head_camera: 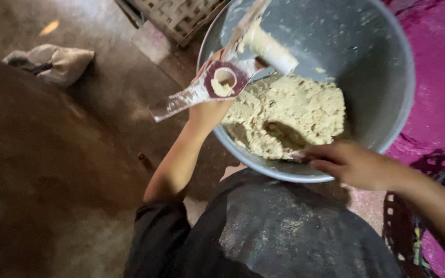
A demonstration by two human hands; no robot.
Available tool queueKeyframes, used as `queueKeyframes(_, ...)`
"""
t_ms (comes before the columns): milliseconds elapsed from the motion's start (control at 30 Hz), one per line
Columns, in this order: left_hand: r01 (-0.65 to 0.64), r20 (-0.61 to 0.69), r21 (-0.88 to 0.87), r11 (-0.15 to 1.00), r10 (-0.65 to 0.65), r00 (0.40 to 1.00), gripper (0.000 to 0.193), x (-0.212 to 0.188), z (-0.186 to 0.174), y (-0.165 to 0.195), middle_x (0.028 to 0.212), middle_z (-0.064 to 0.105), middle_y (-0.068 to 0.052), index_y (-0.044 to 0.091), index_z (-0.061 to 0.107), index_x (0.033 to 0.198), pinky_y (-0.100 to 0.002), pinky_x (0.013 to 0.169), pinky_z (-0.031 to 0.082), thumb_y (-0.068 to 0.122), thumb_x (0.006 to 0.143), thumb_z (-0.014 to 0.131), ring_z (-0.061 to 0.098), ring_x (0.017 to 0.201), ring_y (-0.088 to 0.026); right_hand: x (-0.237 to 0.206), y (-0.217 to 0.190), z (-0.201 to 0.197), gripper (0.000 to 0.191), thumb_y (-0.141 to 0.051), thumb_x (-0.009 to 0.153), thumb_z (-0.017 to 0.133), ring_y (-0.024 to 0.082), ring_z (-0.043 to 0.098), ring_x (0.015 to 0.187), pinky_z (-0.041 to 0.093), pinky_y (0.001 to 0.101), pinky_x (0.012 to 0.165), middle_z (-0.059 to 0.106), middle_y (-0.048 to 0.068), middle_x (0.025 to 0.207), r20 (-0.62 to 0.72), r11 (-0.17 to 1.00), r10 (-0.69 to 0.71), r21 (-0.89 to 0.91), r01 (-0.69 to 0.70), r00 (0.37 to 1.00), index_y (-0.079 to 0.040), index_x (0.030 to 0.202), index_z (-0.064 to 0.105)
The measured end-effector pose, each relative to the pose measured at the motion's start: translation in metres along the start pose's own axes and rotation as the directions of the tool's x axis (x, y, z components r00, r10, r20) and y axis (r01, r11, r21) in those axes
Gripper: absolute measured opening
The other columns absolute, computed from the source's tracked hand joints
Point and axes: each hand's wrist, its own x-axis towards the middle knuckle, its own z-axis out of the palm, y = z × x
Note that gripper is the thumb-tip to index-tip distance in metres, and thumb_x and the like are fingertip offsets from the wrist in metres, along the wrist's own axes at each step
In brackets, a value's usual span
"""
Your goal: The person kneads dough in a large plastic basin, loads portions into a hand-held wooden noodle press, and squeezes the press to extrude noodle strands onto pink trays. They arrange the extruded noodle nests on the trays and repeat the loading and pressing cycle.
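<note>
The left hand (213,100) grips one flat metal tool (209,85) with a round hole, caked in flour, held over the near-left rim of one large grey metal basin (387,62). The right hand (348,163) curls narrow, fingers dipping into one mound of pale crumbly dough (289,113) at the basin's near side. One white cylinder (271,49) juts above the dough. Farther left, one pale sack (57,62) lies on the dark floor (52,170); one woven basket (181,15) sits far off. Magenta cloth (441,87) spreads right.

The left hand (209,105) grips a flour-caked tool (222,77) over a grey basin (387,103); the right hand (354,164) digs into crumbly dough (289,116).
</note>
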Motion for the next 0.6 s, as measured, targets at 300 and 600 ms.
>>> queueKeyframes(300, -0.144, 0.369, 0.04, 0.989, 0.119, 0.922, 0.08, 0.004, 0.013, 0.06, 0.132, 0.064, -0.011, 0.016, 0.054, 0.149, -0.04, 0.096, 0.058, 0.039, 0.078, 0.085, 0.069, 0.111, -0.034, -0.038, 0.043, -0.09, 0.037, -0.036, 0.103, 0.048, 0.017, 0.053, 0.051, 0.048, 0.0276, 0.045, 0.062, 0.009, 0.066, -0.06, 0.973, -0.14, 0.175, 0.148, 0.988, -0.011, 0.119, 0.07)
queueKeyframes(600, -0.101, 0.572, 0.06, 0.993, 0.049, 0.819, 0.061, -0.011, 0.06, 0.051, 0.131, 0.066, -0.013, 0.015, 0.061, 0.14, -0.047, 0.099, 0.048, 0.032, 0.084, 0.079, 0.062, 0.119, -0.034, -0.054, -0.077, -0.04, 0.02, -0.017, 0.094, 0.053, 0.025, 0.072, 0.079, 0.059, 0.0395, 0.063, 0.071, 0.009, 0.089, -0.343, 0.497, -0.336, -0.856, -0.145, 0.877, -0.009, 0.109, 0.062)
